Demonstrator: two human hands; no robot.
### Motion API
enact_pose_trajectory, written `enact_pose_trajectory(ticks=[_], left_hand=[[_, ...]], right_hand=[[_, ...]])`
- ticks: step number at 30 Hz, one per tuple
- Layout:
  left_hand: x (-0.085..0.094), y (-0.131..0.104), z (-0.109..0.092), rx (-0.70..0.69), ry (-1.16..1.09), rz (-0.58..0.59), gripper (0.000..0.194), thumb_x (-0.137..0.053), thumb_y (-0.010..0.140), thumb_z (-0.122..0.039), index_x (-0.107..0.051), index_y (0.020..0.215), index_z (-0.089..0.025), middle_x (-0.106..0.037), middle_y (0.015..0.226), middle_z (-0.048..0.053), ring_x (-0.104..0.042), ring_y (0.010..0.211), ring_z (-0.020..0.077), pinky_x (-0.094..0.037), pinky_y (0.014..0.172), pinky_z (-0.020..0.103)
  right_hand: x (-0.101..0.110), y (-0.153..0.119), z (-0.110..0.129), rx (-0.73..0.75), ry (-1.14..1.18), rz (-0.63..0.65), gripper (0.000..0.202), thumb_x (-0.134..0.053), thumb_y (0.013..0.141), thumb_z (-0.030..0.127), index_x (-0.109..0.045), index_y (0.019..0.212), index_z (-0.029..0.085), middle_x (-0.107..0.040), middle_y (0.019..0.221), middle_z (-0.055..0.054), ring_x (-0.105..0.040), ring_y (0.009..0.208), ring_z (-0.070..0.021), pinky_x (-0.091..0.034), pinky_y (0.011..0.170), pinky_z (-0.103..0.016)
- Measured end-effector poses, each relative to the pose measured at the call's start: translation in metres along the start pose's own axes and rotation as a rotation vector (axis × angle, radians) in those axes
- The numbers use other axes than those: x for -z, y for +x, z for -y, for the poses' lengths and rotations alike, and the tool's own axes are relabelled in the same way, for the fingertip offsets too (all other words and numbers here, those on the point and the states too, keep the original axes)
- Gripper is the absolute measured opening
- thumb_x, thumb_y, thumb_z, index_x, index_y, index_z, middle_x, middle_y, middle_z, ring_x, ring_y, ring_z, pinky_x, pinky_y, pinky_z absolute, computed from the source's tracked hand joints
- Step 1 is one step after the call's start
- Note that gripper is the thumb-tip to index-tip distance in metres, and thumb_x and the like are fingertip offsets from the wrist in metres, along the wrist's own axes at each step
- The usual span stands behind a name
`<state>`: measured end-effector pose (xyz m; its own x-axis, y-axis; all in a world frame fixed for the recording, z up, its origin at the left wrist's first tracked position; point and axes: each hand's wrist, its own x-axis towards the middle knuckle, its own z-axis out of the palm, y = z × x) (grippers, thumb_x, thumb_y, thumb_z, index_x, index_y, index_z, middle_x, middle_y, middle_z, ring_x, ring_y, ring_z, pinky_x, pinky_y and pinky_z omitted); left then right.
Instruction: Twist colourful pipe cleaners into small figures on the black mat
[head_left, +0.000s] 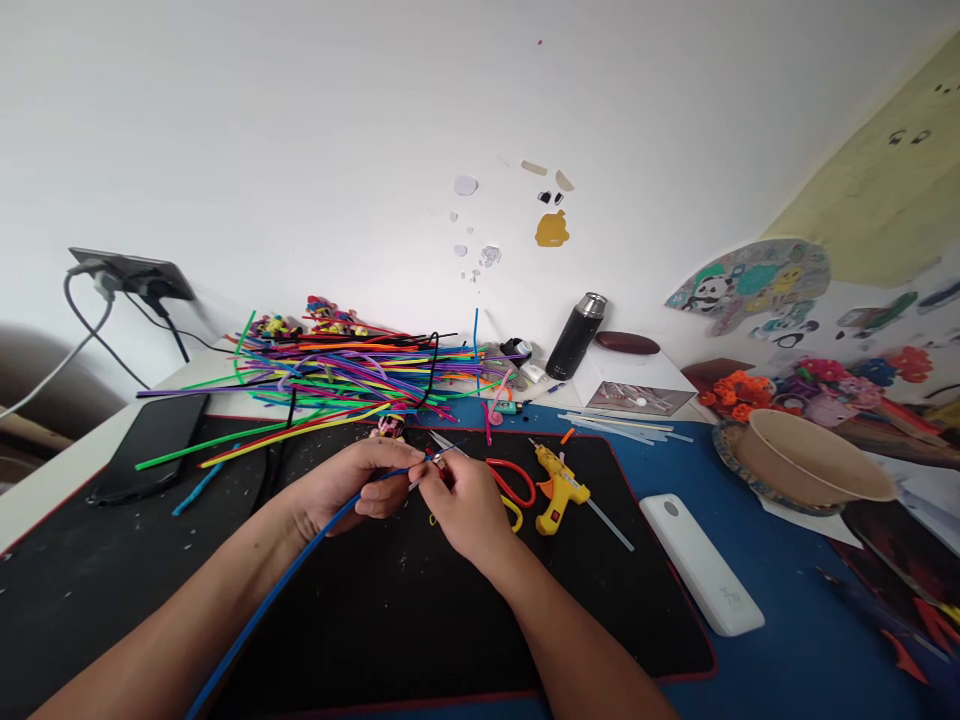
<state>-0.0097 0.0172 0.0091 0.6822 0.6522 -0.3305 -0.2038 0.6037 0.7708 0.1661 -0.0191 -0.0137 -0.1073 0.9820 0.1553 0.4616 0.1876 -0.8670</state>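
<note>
A long blue pipe cleaner [277, 575] runs from the bottom edge, over my left forearm, up to my fingertips. My left hand [379, 480] is closed, pinching it near its upper end. My right hand [466, 508] meets the left and pinches at that same end; a small reddish thing shows at its fingertips, too small to make out. Behind my right hand lie scissors [517, 480] with red and yellow handles, partly hidden. A small pink and dark figure [388, 428] sits just beyond my left hand.
Many coloured pipe cleaners [352, 365] lie piled by the wall. A yellow glue gun [556, 490] rests on the black mat [330, 620], with a white power bank [701, 565] to its right. Farther back are a black flask [576, 335], glue sticks [622, 427] and a beige bowl [817, 455].
</note>
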Motion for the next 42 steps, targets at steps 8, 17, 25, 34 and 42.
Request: enact_pose_trajectory(ticks=[8,17,25,34,42], left_hand=[[0.003,0.001,0.000,-0.021,0.016,-0.006,0.022,-0.074,0.084,-0.028,-0.074,0.070,-0.012,-0.034,0.035,-0.007,-0.022,0.030,0.0040,-0.019,0.033,0.016],[0.002,0.000,-0.005,-0.181,-0.006,-0.092,0.025,-0.074,0.088,-0.031,-0.070,0.072,-0.012,-0.034,0.040,-0.008,-0.024,0.037,0.0050,-0.026,0.038,0.016],[0.011,0.005,-0.011,-0.567,0.099,-0.434,0.029,-0.077,0.088,-0.037,-0.066,0.075,-0.013,-0.038,0.048,-0.008,-0.028,0.042,0.0053,-0.025,0.040,0.016],[0.023,0.002,-0.018,-0.676,0.033,-0.530,0.025,-0.075,0.087,-0.037,-0.067,0.081,-0.014,-0.031,0.050,-0.010,-0.026,0.043,0.0061,-0.024,0.042,0.017],[0.019,0.000,-0.018,-0.633,0.026,-0.516,0.029,-0.077,0.085,-0.041,-0.064,0.078,-0.016,-0.032,0.052,-0.010,-0.026,0.045,0.0068,-0.029,0.046,0.019]], right_hand=[[0.002,0.001,-0.003,0.011,0.024,0.006,0.028,-0.057,0.095,0.030,-0.057,0.069,0.020,-0.053,0.060,0.004,-0.045,0.055,-0.0121,-0.028,0.055,-0.026],[0.004,0.004,-0.010,0.017,0.287,-0.023,0.042,-0.055,0.097,0.045,-0.039,0.066,0.023,-0.036,0.059,0.007,-0.034,0.055,-0.0116,-0.025,0.053,-0.027],[0.021,0.014,-0.013,-0.065,0.738,0.013,0.051,-0.059,0.093,0.069,-0.049,0.074,0.022,-0.038,0.060,0.007,-0.034,0.049,-0.0098,-0.024,0.048,-0.025],[0.010,0.020,-0.023,-0.050,0.371,-0.001,0.050,-0.051,0.100,0.063,-0.071,0.097,0.018,-0.053,0.063,0.004,-0.048,0.048,-0.0120,-0.036,0.049,-0.025],[0.025,0.046,-0.001,0.107,-0.672,0.088,0.032,-0.058,0.104,0.042,-0.071,0.085,0.021,-0.070,0.077,-0.001,-0.061,0.071,-0.0158,-0.032,0.062,-0.027]])
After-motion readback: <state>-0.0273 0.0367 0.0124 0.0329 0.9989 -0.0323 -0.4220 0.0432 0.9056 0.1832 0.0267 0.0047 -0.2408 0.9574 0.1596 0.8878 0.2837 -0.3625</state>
